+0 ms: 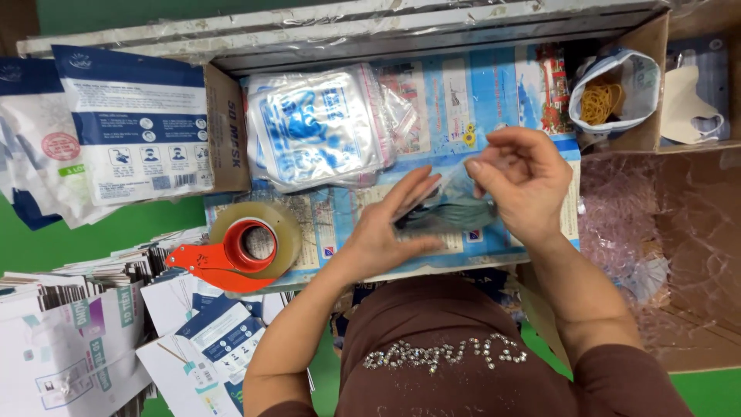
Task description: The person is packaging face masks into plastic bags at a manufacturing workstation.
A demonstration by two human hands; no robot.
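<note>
My left hand [390,228] lies flat with fingers stretched out, pressing on a grey-green face mask [448,212] that rests on a blue printed sheet [494,93]. My right hand [521,181] hovers just right of it with fingers curled, pinching the edge of a thin clear plastic bag over the mask. A stack of clear blue-printed plastic bags [316,131] sits just beyond my left hand.
A tape dispenser with orange handle [243,247] lies at the left. White and blue mask packages [131,123] and flat cartons [69,340] fill the left side. A bag of rubber bands [606,96] and a white mask [691,104] sit far right, beside crumpled plastic in a cardboard box [695,309].
</note>
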